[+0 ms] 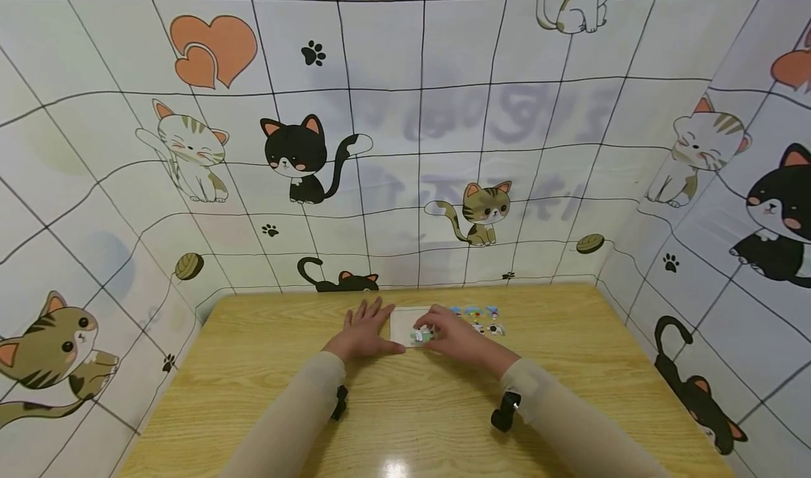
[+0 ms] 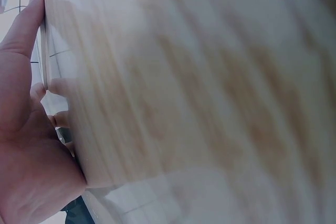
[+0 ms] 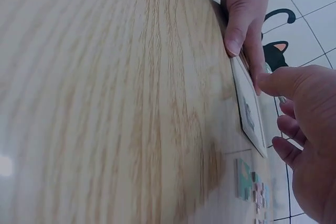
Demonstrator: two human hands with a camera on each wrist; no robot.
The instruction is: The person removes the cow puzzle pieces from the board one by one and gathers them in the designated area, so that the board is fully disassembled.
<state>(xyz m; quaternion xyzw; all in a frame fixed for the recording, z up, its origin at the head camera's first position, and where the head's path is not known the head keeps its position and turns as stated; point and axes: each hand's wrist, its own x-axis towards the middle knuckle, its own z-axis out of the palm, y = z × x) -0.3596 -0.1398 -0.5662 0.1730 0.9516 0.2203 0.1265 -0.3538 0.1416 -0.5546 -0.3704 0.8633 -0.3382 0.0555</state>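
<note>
A pale rectangular puzzle board [image 1: 399, 317] lies flat on the wooden table in front of the person. Along its left edge rests the left hand [image 1: 364, 334], fingers spread, with the thumb at the near corner. The right hand [image 1: 459, 338] is over the board's right part, its thumb and fingertips pinching a small green-and-white puzzle piece [image 1: 421, 335]. From the right wrist, only slivers of this piece [image 3: 282, 99] show past the thumb, above the board [image 3: 242, 90]. The left wrist view shows the left palm and thumb [image 2: 26, 30] low at the tabletop.
Several colourful loose pieces [image 1: 473, 311] lie right of the board, partly behind the right hand. The wooden table [image 1: 285, 351] meets a cat-patterned cloth wall [image 1: 393, 231] at the back and sides.
</note>
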